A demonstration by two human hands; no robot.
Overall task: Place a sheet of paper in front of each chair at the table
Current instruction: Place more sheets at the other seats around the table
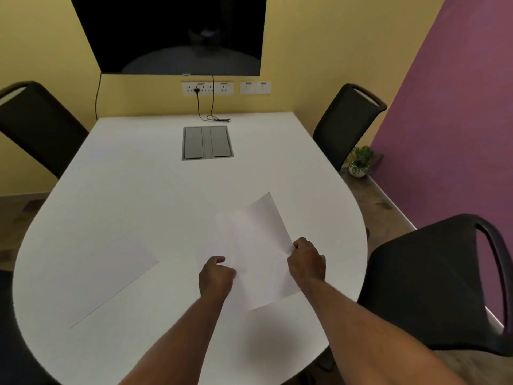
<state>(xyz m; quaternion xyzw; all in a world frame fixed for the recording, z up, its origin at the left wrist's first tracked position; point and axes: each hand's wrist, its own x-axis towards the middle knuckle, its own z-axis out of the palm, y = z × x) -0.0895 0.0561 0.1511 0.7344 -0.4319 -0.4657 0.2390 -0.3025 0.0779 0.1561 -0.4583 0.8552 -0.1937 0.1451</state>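
The left hand (216, 273) pinched the near-left edge of the held paper (261, 254), fingers closed on it; the right hand (305, 262) gripped its right edge likewise. The paper hung just above the table (138, 190), toward the near right chair (433, 284), possibly more than one sheet. It looked light, limp and easily creased, so edge grips with both hands suited it. Another sheet (111, 279) lay flat at near left. Farther off, two chairs (344, 123) had no paper before them.
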